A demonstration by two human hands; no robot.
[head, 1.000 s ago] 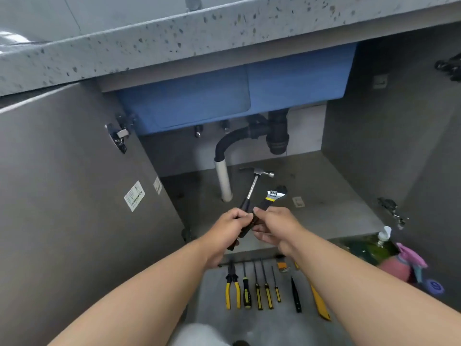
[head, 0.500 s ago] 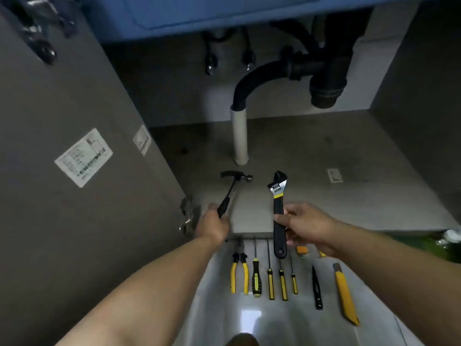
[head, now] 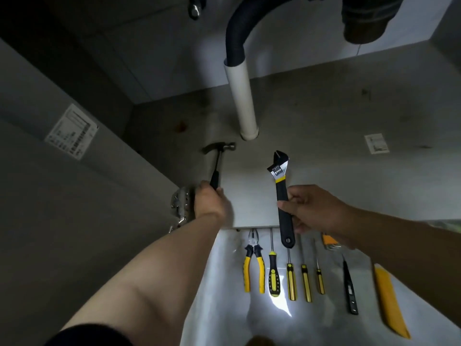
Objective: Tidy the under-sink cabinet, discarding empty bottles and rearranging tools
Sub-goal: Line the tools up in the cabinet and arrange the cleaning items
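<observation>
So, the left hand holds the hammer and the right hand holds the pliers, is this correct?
Not quite: the right hand holds the black adjustable wrench, as the head view shows. The left hand does hold the hammer.

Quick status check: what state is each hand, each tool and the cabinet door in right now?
Left hand, grips the hammer handle.
Hammer, held, head toward the white pipe.
Right hand, grips the wrench handle.
Wrench, held, jaw partly open.
Pliers, lying on the floor, untouched.
Screwdrivers, lying in a row beside the pliers.
Utility knife, lying on the floor, blade not visible.
Cabinet door, open.
</observation>
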